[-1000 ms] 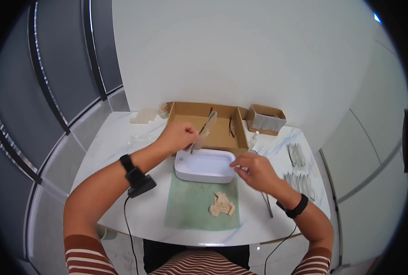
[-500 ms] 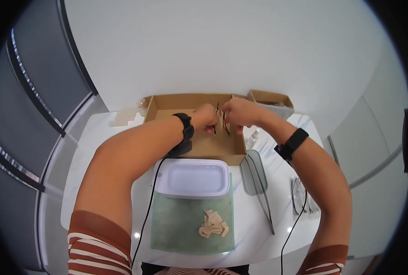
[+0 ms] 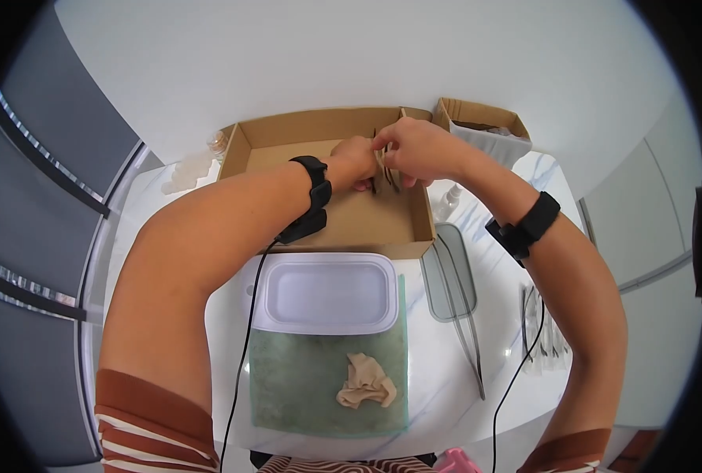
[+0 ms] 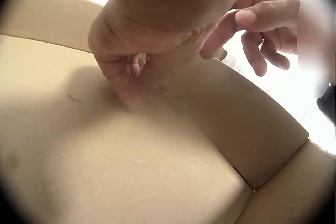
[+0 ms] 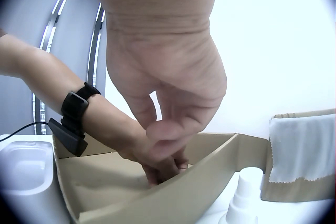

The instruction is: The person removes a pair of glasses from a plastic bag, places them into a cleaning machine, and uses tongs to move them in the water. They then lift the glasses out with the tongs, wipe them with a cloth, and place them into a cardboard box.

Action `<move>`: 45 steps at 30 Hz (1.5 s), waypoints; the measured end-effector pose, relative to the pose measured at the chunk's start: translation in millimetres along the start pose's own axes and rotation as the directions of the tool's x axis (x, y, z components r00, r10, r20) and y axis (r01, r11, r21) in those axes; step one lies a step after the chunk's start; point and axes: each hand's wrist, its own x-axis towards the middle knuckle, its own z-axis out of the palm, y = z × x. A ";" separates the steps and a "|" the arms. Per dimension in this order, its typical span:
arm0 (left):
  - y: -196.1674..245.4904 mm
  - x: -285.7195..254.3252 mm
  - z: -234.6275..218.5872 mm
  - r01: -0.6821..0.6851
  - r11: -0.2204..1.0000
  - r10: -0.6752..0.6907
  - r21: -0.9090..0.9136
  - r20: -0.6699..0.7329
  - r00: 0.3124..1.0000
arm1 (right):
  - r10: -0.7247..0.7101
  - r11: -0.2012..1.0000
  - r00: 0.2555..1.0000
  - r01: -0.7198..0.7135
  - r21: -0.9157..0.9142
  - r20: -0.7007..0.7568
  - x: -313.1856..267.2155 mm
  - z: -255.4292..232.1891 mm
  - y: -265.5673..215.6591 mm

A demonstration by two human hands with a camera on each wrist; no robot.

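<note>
In the head view my left hand point(image 3: 355, 162) reaches down inside the shallow cardboard box point(image 3: 327, 243), fingers bent round a pair of glasses whose dark ends point(image 3: 374, 185) show beside it. Its lenses are hidden by the hand. Another pair of dark-armed glasses point(image 3: 390, 175) lies just right of it. Over that pair my right hand point(image 3: 426, 150) hovers with loosely bent fingers and holds nothing. The left wrist view has the left fingertips point(image 4: 131, 98) low at the box floor. From the right wrist camera, the right hand point(image 5: 168, 87) hangs above the box wall.
A white tub point(image 3: 327, 325) stands before the box on a green mat point(image 3: 304, 394) with a beige cloth point(image 3: 365, 382). Right are a grey lid point(image 3: 449, 268), tweezers point(image 3: 473, 363), a spray bottle point(image 3: 448, 202), a smaller box point(image 3: 485, 118) and bagged glasses point(image 3: 548, 347).
From over the tub, my left hand has carried the glasses down into the box. The right hand has left the tub's right side and moved up over the box. The head view has shifted.
</note>
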 end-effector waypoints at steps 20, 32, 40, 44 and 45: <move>16.7 -81.5 -76.0 -0.258 0.933 0.348 0.250 -0.445 0.825 | 0.001 0.957 0.933 0.103 0.270 -0.360 -103.0 -35.2 -12.0; 88.8 -296.4 -33.4 -0.829 0.555 0.612 -0.076 -0.638 0.468 | -0.141 0.954 0.581 0.296 0.046 -0.802 -269.2 -33.6 -38.3; 106.0 -283.3 76.1 -0.801 0.553 0.662 -0.229 -0.463 0.589 | 0.018 0.995 0.616 0.065 0.074 -0.787 -287.2 -10.4 54.6; 129.5 -235.4 121.7 -0.682 0.556 0.576 -0.476 -0.372 0.728 | 0.096 0.987 0.649 -0.159 -0.011 -0.754 -281.4 -4.0 111.3; 136.4 -225.1 130.1 -0.680 0.556 0.580 -0.478 -0.364 0.729 | 0.134 0.967 0.674 -0.248 -0.052 -0.727 -281.2 -4.6 121.0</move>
